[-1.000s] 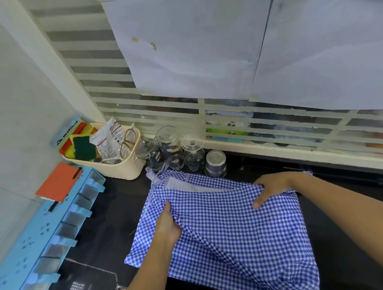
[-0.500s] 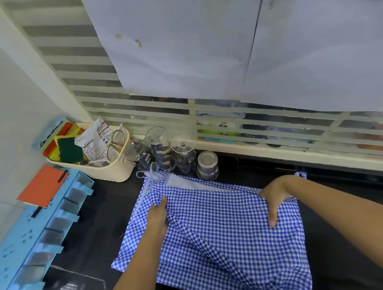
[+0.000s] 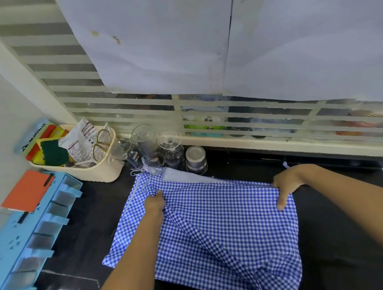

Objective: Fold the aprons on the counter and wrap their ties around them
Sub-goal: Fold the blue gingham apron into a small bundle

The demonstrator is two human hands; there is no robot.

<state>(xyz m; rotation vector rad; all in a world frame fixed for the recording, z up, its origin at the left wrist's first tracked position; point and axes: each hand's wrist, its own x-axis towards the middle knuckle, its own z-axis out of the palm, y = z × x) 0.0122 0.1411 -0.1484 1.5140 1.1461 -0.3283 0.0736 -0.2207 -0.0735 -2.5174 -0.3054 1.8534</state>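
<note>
A blue-and-white checked apron (image 3: 228,226) lies spread on the black counter (image 3: 85,231), its upper layer folded over with a diagonal crease. My left hand (image 3: 154,203) pinches the folded edge near the apron's upper left. At the upper right corner my right hand (image 3: 284,186) grips the same edge, thumb on top of the cloth. A striped tie (image 3: 148,171) is bunched at the apron's far left corner, just in front of the glasses. A paler inner layer (image 3: 187,176) shows beyond the fold.
Upturned glasses (image 3: 156,146) and a small tin (image 3: 195,158) stand right behind the apron. A cream basket (image 3: 100,169) with sponges, packets and scissors sits far left. A light blue drawer rack (image 3: 30,233) with an orange notebook (image 3: 28,190) lines the left side.
My right hand slid right along the folded edge to the apron's right corner. My left hand shifted slightly up and left on the fold, stretching the edge straight.
</note>
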